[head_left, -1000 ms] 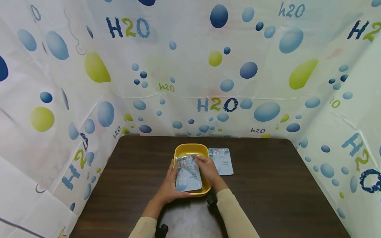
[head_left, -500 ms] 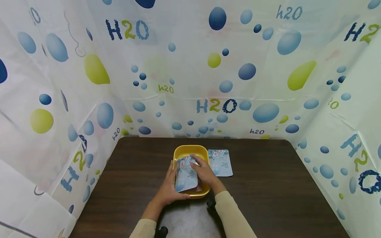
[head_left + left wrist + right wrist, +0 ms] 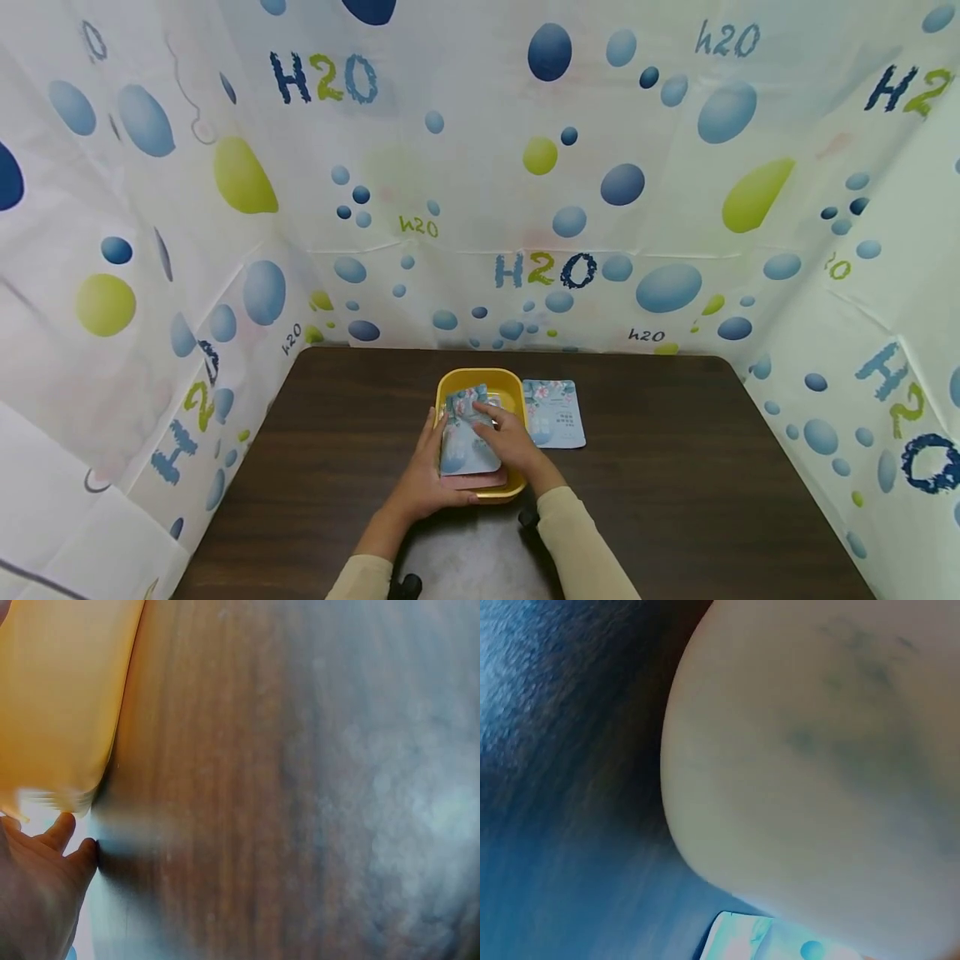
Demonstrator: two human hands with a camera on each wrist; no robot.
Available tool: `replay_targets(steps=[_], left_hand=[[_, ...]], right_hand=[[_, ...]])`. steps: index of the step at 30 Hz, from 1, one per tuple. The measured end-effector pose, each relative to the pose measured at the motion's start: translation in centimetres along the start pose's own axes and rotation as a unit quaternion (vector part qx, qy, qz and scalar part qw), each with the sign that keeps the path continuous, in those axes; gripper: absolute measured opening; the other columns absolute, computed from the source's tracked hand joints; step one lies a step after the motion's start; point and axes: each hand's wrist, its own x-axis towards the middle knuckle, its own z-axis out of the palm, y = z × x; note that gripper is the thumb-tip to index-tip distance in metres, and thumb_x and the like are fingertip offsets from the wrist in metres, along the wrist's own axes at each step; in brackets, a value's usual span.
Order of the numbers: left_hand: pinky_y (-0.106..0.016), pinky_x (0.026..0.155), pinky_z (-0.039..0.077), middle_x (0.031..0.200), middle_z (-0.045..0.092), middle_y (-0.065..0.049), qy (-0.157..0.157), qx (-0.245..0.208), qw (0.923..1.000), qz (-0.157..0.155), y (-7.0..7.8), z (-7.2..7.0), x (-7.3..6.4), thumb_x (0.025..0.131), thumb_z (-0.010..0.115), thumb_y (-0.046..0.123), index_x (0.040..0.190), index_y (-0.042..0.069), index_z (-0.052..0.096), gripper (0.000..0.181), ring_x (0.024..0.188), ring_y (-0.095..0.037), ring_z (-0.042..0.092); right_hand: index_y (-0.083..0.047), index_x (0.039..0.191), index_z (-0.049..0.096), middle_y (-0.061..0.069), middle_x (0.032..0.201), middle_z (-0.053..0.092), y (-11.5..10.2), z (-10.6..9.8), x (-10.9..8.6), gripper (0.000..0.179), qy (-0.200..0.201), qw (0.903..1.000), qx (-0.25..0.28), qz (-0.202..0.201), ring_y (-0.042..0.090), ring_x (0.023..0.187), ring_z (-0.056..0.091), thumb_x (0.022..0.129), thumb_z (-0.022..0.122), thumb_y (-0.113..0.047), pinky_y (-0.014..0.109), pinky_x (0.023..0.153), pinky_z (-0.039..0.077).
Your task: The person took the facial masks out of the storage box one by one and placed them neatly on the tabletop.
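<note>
In the head view, a light blue packet with printed flowers (image 3: 467, 454) lies at a slant in the yellow tray (image 3: 517, 492). A pink item (image 3: 474, 481) shows below its near edge. My left hand (image 3: 429, 471) spans the tray's near-left corner, fingers along the left side and thumb at the front rim. In the left wrist view, the left hand's fingers (image 3: 56, 836) reach up at the tray's wall (image 3: 67, 697). With thumb and forefinger apart, my right hand (image 3: 513, 437) touches the packet's printed face. Its other fingers are hidden.
A second light blue packet (image 3: 555, 417) lies flat on the dark wooden table (image 3: 660, 467), right beside the tray. A sleeve (image 3: 802, 765) fills most of the right wrist view. A patterned curtain (image 3: 465, 192) surrounds the table behind and at the sides.
The packet in the tray has turned and slid away from me, exposing the pink item beneath its near edge. My right hand has shifted left across it; my left hand stays at the tray.
</note>
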Motion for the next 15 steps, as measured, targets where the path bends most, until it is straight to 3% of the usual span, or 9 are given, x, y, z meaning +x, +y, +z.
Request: replay_targets(steps=[4, 11, 15], left_hand=[[-0.064, 0.11, 0.029, 0.167, -0.002, 0.0, 0.0, 0.003, 1.0, 0.007, -0.05, 0.02, -0.01, 0.05, 0.092, 0.056, 0.159, 0.023, 0.013, 0.138, 0.15, -0.037, 0.017], [-0.065, 0.109, 0.03, 0.166, -0.003, 0.003, -0.001, -0.004, 0.9999, 0.012, -0.19, 0.02, -0.19, 0.052, 0.093, 0.054, 0.159, 0.023, 0.014, 0.136, 0.15, -0.038, 0.017], [-0.064, 0.11, 0.029, 0.166, -0.003, 0.004, 0.0, -0.003, 0.9999, 0.014, -0.26, 0.02, -0.14, 0.051, 0.092, 0.055, 0.159, 0.023, 0.012, 0.138, 0.15, -0.036, 0.015]], right_hand=[[-0.019, 0.148, 0.044, 0.007, 0.156, 0.038, 0.11, 0.2, 0.0, 0.057, -0.02, 0.9994, -0.019, -0.019, 0.031, 0.145, 0.034, 0.095, 0.062, -0.028, 0.055, 0.113, 0.032], [-0.013, 0.147, 0.041, 0.01, 0.158, 0.032, 0.25, 0.4, 0.1, 0.058, -0.022, 0.9972, 0.065, -0.032, 0.031, 0.148, 0.024, 0.094, 0.064, -0.02, 0.056, 0.118, 0.022], [-0.012, 0.148, 0.041, 0.01, 0.159, 0.031, 0.12, 0.45, 0.08, 0.059, 0.001, 0.9963, 0.085, -0.013, 0.032, 0.15, 0.02, 0.094, 0.064, -0.023, 0.056, 0.118, 0.02]])
